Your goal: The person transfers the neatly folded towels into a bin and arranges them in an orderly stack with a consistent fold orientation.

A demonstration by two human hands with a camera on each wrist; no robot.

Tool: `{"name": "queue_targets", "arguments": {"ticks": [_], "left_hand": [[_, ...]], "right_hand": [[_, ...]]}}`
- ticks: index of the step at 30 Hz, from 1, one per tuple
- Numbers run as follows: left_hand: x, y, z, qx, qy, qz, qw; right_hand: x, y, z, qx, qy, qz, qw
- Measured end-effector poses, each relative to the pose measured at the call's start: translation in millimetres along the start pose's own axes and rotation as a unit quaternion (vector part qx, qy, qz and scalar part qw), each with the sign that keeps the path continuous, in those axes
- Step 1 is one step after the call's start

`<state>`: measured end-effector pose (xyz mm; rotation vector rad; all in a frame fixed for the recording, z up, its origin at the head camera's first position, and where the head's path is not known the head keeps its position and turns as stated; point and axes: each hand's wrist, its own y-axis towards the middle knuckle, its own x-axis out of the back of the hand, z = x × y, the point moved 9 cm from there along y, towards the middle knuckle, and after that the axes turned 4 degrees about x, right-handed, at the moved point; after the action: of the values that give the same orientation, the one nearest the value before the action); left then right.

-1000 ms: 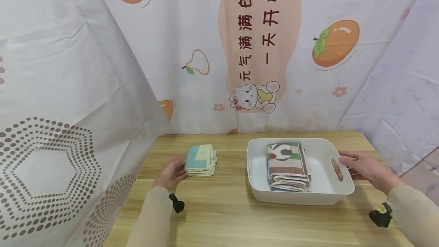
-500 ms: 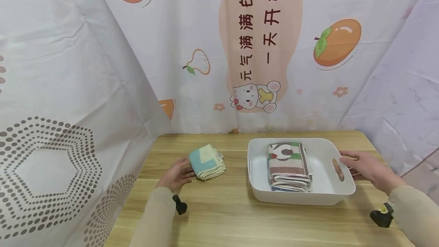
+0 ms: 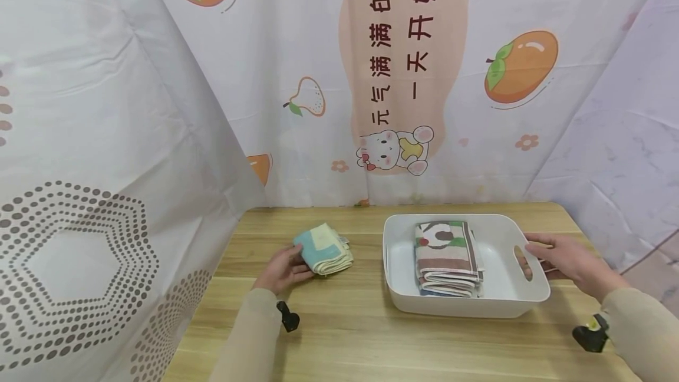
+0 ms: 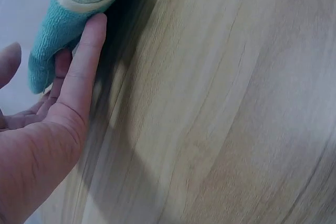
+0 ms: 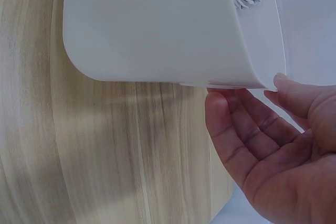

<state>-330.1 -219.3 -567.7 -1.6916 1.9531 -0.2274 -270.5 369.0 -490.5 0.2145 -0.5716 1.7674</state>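
In the head view, a folded blue and cream towel (image 3: 320,249) lies at the left of the table. My left hand (image 3: 286,269) is at its near left corner, thumb over the top edge. Seen from the left wrist, the fingers (image 4: 79,72) reach along the towel's underside, a fingertip touching it, while the thumb stands a little apart. On the right, a white plastic storage basket (image 3: 498,273) holds a folded towel (image 3: 445,252) with a brown, green and white pattern. My right hand (image 3: 570,261) pinches the basket's end rim, thumb on the edge, fingers against the outer wall by the handle hole.
The wooden table (image 3: 361,329) extends between the towel and the basket and toward me. A printed curtain (image 3: 318,181) hangs right behind the table's back edge, and another drape (image 3: 106,134) stands along the left side.
The blue and cream towel has turned and shifted right and slightly nearer. My left hand followed it rightward, its thumb now over the towel's edge. The right hand and basket stay put.
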Motion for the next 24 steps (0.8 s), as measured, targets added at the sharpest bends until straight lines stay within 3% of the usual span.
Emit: {"name": "queue_targets", "arguments": {"ticks": [6, 18, 24], "left_hand": [[-7.2, -2.0, -1.6, -0.008, 0.016, -0.011, 0.9998], [-5.4, 2.8, 2.5, -0.005, 0.084, -0.087, 0.9927], [-9.2, 5.8, -0.8, -0.004, 0.085, -0.088, 0.9924]], "right_hand": [[1.1, -0.1, 1.1, 0.001, -0.004, -0.002, 1.000], [0.5, 0.2, 0.9, 0.002, -0.006, -0.002, 1.000], [-0.3, -0.6, 2.0, 0.005, 0.001, -0.001, 1.000]]}}
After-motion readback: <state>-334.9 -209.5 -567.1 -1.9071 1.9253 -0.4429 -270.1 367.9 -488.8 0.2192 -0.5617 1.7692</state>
